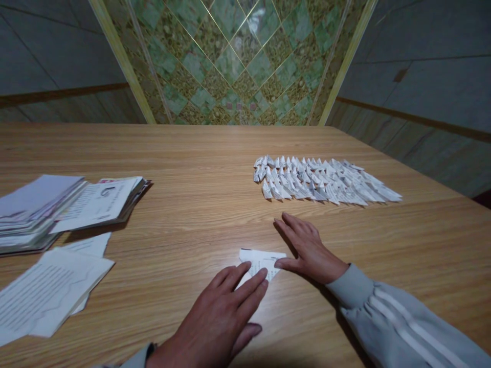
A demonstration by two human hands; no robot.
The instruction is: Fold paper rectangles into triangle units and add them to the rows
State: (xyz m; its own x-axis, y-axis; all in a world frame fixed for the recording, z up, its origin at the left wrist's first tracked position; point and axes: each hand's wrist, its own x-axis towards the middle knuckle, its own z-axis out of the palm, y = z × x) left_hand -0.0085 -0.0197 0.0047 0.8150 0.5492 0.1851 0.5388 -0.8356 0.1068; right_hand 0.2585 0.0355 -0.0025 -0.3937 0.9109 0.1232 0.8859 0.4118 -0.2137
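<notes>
A small folded piece of printed paper lies flat on the wooden table in front of me, its long edge at the far side and a point toward me. The fingers of my left hand are stretched out over its near left part and cover some of it. My right hand is spread at its right, with the thumb touching the paper's right corner and the other fingers raised or resting beyond it. Neither hand grips the paper.
Rows of small folded paper boats stand at the far right of the table. To the left are stacks of papers and booklets, with loose printed sheets nearer me. A tiled wall rises behind.
</notes>
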